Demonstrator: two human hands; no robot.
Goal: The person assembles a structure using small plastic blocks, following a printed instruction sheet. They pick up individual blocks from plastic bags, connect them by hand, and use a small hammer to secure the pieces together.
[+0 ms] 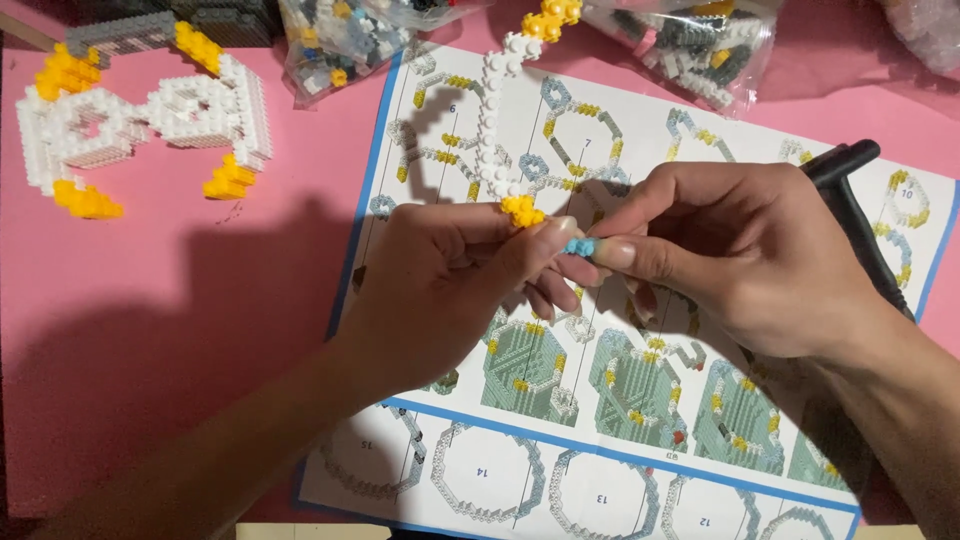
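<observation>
Head view | left hand point(440, 290) pinches white-yellow brick strip point(497, 120) | right hand point(740, 255) pinches blue piece point(579, 245)

Left hand point(450, 280) holds white-yellow brick strip point(497, 120); right hand point(740, 250) pinches blue piece point(580, 245) over instruction sheet point(640, 460).

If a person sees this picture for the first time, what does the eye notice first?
At centre, the left hand and right hand pinch a tiny blue brick beneath a white-and-yellow brick chain. They work over an instruction sheet on the pink table; a white-and-yellow brick model lies top left.
</observation>
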